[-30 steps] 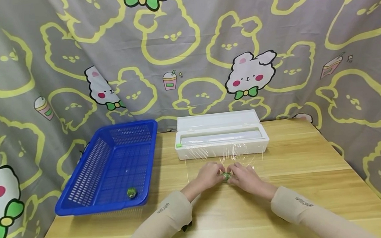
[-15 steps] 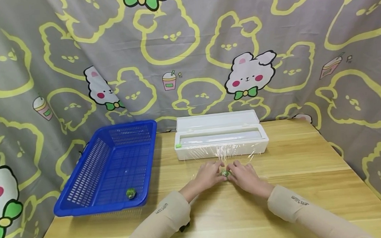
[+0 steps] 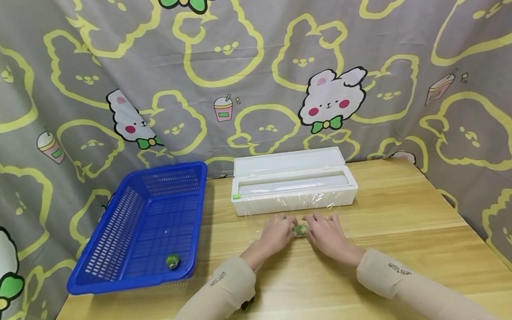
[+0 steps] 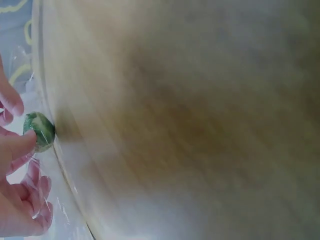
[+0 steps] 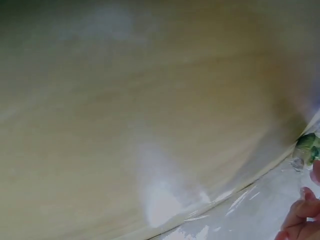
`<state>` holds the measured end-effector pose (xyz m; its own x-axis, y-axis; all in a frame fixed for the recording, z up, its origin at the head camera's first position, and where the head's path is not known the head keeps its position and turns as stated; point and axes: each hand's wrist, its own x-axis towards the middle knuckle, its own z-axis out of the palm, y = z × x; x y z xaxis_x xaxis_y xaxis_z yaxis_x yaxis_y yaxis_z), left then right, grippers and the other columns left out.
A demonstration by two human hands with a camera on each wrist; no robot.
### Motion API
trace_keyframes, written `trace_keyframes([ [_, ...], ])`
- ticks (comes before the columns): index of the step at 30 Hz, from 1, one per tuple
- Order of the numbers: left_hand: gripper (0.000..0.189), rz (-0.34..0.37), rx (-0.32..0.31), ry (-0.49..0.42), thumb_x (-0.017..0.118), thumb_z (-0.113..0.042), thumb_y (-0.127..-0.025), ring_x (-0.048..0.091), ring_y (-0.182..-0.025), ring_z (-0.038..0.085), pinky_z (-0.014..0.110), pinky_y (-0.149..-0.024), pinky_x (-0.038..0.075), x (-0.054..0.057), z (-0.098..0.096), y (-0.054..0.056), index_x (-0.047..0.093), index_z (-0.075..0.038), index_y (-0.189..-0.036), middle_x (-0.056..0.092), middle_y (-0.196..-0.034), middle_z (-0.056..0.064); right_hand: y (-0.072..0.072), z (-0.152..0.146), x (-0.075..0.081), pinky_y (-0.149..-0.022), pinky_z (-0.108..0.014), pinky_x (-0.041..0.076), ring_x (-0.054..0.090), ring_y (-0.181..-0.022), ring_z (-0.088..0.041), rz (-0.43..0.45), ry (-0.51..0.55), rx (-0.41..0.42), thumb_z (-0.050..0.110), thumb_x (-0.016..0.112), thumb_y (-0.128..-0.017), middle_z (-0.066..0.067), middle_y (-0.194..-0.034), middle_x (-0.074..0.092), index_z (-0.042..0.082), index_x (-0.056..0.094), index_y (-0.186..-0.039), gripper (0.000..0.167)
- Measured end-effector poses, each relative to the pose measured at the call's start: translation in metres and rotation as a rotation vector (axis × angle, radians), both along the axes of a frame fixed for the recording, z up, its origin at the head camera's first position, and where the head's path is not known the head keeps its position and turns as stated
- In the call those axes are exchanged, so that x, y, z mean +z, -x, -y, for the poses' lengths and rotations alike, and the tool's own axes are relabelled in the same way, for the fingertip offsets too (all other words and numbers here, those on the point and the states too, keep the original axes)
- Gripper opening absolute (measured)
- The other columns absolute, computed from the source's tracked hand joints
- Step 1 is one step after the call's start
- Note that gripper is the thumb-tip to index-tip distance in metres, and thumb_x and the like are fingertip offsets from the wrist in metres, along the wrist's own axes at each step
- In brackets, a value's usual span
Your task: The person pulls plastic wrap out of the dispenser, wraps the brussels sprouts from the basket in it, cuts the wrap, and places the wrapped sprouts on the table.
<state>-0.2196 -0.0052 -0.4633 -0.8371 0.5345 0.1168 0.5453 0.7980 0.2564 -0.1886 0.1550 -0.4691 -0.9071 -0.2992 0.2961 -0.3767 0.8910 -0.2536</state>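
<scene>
Fingers of the left hand [image 3: 275,234] and the right hand [image 3: 328,234] are curled on the sprout [image 3: 299,231], pinched with plastic wrap [image 5: 250,207] before the white box [image 3: 290,173]. It has been brought slightly nearer the box and the wrap's creases have eased, so wrapping is probably unfinished. Glare is cast on the wooden table [image 3: 411,208]; behind, a cartoon-printed curtain [image 3: 249,61] is hung.
</scene>
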Motion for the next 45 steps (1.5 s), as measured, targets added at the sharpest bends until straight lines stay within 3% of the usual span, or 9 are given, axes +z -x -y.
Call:
trace_keyframes([
  [4,0.024,0.046,0.037,0.012,0.065,-0.023,-0.083,0.055,-0.097,0.023,0.038,-0.077,0.045,0.000,0.002,0.003,0.063,-0.018,-0.106,0.060,-0.100,0.005,0.004,0.000,0.000,-0.067,-0.037,0.028,0.048,-0.056,-0.014,0.000,0.005,0.009,0.014,0.070,-0.075,-0.002,-0.080,0.052,0.009,0.060,-0.102,0.030],
  [9,0.028,0.064,0.045,0.040,0.065,-0.024,-0.083,0.051,-0.089,0.018,0.031,-0.073,0.042,-0.001,0.004,0.007,0.063,-0.021,-0.110,0.058,-0.097,0.003,0.012,-0.001,-0.001,-0.065,-0.036,0.027,0.051,-0.060,-0.018,0.056,0.001,0.004,0.019,0.067,-0.079,-0.001,-0.078,0.053,0.013,0.060,-0.094,0.018],
  [14,0.037,0.001,0.058,0.055,0.068,-0.024,-0.081,0.046,-0.088,0.016,0.026,-0.070,0.038,0.000,0.006,0.008,0.061,-0.021,-0.117,0.054,-0.096,0.002,0.017,0.000,0.000,-0.064,-0.036,0.028,0.055,-0.064,-0.021,0.090,-0.025,-0.021,0.022,0.064,-0.083,-0.002,-0.078,0.054,0.015,0.059,-0.092,0.012],
  [21,0.043,-0.104,0.065,0.107,0.072,-0.028,-0.075,0.045,-0.098,0.017,0.032,-0.079,0.036,-0.001,0.003,0.010,0.060,-0.025,-0.116,0.054,-0.102,0.000,0.021,0.002,0.000,-0.067,-0.039,0.030,0.057,-0.068,-0.023,0.105,-0.056,-0.056,0.018,0.063,-0.084,-0.004,-0.081,0.056,0.015,0.061,-0.094,0.011],
  [28,0.032,-0.105,0.102,0.143,0.072,-0.026,-0.075,0.046,-0.094,0.017,0.035,-0.079,0.037,-0.002,-0.004,0.014,0.065,-0.024,-0.107,0.055,-0.097,0.000,0.022,0.003,0.000,-0.067,-0.040,0.031,0.059,-0.077,-0.025,0.075,-0.024,-0.068,0.015,0.063,-0.083,-0.008,-0.088,0.061,0.011,0.061,-0.100,0.018],
  [34,0.028,-0.124,0.146,0.159,0.070,-0.031,-0.078,0.048,-0.094,0.018,0.035,-0.078,0.038,-0.004,-0.005,0.018,0.067,-0.025,-0.105,0.057,-0.097,0.000,0.023,0.005,0.000,-0.064,-0.037,0.029,0.055,-0.068,-0.021,0.010,0.006,-0.030,0.012,0.070,-0.073,-0.004,-0.078,0.058,0.010,0.059,-0.094,0.024],
  [42,0.032,-0.141,0.139,0.187,0.066,-0.031,-0.081,0.045,-0.093,0.017,0.031,-0.075,0.034,-0.005,-0.001,0.019,0.064,-0.031,-0.114,0.053,-0.095,0.000,0.038,0.004,-0.001,-0.065,-0.040,0.034,0.060,-0.073,-0.026,0.041,-0.007,-0.036,0.013,0.072,-0.072,-0.008,-0.082,0.065,0.012,0.061,-0.088,0.019],
  [45,0.033,-0.150,0.142,0.187,0.067,-0.030,-0.081,0.045,-0.098,0.019,0.035,-0.082,0.034,-0.005,0.002,0.016,0.063,-0.032,-0.114,0.052,-0.096,0.001,0.036,0.003,-0.002,-0.065,-0.040,0.034,0.060,-0.075,-0.026,0.056,0.012,-0.034,0.012,0.073,-0.072,-0.007,-0.084,0.065,0.013,0.061,-0.088,0.019],
])
